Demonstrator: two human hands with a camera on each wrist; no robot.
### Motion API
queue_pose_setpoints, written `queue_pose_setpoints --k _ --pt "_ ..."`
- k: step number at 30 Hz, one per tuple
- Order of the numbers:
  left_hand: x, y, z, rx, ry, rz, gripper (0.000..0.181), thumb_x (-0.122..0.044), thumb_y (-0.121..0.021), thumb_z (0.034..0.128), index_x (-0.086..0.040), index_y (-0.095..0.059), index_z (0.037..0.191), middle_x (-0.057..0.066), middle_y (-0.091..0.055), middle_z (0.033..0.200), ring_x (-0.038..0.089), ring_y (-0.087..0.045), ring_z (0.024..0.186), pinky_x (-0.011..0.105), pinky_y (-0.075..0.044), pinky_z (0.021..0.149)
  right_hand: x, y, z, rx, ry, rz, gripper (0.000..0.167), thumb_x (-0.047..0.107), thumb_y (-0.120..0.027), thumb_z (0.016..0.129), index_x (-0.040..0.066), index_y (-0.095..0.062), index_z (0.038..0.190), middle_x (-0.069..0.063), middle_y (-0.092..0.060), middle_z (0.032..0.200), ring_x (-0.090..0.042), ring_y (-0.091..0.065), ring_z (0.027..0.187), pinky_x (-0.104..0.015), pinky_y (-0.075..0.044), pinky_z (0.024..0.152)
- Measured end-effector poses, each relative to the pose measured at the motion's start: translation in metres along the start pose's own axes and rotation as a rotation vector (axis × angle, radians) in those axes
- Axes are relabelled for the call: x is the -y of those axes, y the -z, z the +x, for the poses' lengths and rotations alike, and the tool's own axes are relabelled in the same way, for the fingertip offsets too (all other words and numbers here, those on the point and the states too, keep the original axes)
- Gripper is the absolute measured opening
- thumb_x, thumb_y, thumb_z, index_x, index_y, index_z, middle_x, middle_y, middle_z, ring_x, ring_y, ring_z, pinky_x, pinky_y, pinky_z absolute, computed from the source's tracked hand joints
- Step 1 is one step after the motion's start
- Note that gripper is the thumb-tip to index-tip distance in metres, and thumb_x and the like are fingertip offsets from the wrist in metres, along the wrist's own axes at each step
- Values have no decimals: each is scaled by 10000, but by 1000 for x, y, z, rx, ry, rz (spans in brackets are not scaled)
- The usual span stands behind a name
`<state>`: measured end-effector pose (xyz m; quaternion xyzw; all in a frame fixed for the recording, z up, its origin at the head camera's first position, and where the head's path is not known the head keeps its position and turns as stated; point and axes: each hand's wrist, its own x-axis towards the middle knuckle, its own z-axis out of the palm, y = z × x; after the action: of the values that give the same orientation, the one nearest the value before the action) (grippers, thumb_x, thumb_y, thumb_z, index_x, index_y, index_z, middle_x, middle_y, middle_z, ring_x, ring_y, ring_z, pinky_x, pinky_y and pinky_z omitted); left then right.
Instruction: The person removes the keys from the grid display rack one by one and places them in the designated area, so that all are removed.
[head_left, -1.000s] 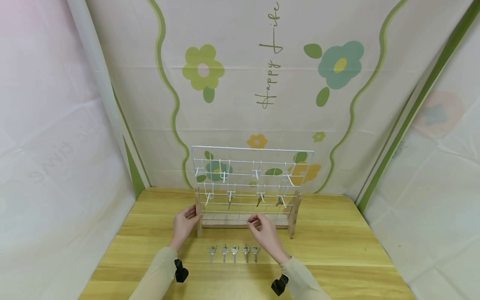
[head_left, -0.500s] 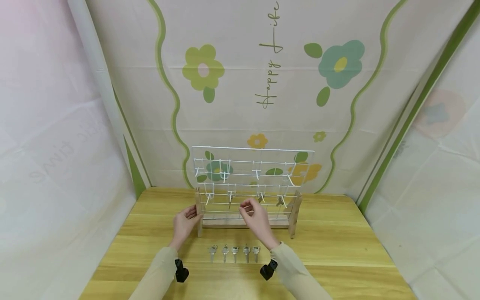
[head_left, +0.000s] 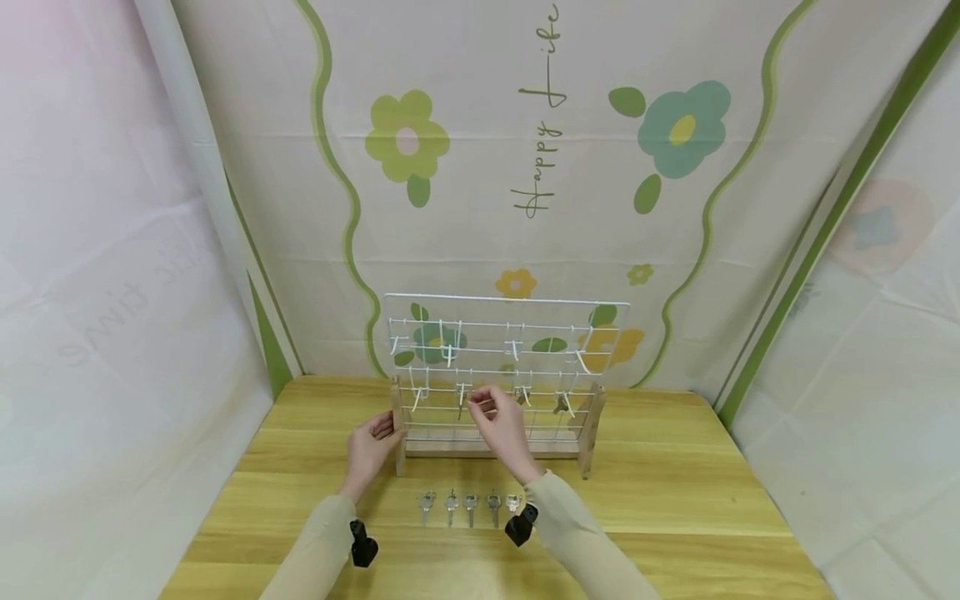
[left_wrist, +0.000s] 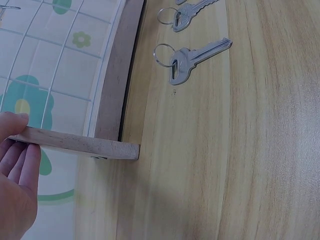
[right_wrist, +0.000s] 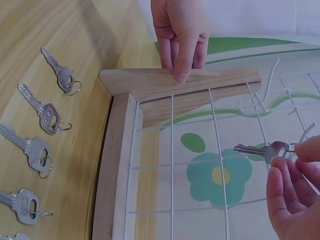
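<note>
In the head view, my left hand (head_left: pixel 371 454) grips the left wooden post (head_left: pixel 398 429) of a white wire rack (head_left: pixel 480 372). Thumb and fingers lie on either side of this post (left_wrist: pixel 85 144) in the left wrist view. My right hand (head_left: pixel 501 425) is raised before the rack's lower hook row, its thumb and fingers bent and slightly apart. Beside its fingertips a silver key (right_wrist: pixel 257 150) hangs by its ring from a hook; whether thumb or fingers touch the ring is unclear. Further right, another key (head_left: pixel 561 403) hangs on a lower hook.
Several silver keys with rings, one of them this key (head_left: pixel 470 508), lie in a row on the wooden table (head_left: pixel 675 483) before the rack. White hooks (head_left: pixel 513 347) stick out from the wire grid in two rows. A printed cloth (head_left: pixel 480 208) stands behind.
My right hand has moved up and left, from near the rack's base bar to beside the hanging key on the second lower hook. My left hand stays on the post.
</note>
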<state>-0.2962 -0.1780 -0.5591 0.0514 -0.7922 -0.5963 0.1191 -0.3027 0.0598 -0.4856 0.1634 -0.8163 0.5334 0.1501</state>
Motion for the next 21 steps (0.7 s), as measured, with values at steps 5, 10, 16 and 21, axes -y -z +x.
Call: queue_pose_setpoints --k 5,10,16,21 --pt "0 0 0 1 4 3 477 -2 -741 858 89 -592 1301 290 -632 1284 406 -639 1186 301 -606 920 -2 -5 3 -15 26 -4 81 66 -685 915 38 -692 990 -126 -738 970 -224 -708 805 -162 -588 678" --pt "1 -1 -1 -1 5 -7 478 -1 -740 858 97 -589 1301 295 -629 1286 409 -637 1187 301 -604 924 -4 -8 5 -24 58 -28 58 78 -687 916 38 -711 951 -118 -738 954 -227 -707 789 -167 -591 665" --pt "2 -1 0 0 2 -14 480 9 -737 857 99 -586 1303 299 -626 1287 415 -635 1187 307 -604 926 -4 -9 4 -30 71 -40 47 68 -673 919 61 -719 917 -110 -728 943 -222 -707 788 -165 -589 658" --pt "3 -1 1 -3 -10 -14 478 13 -738 854 106 -587 1298 305 -627 1280 417 -638 1180 297 -606 919 -2 -9 4 -29 85 -32 43 62 -673 915 38 -709 918 -117 -719 952 -229 -709 787 -150 -586 655"
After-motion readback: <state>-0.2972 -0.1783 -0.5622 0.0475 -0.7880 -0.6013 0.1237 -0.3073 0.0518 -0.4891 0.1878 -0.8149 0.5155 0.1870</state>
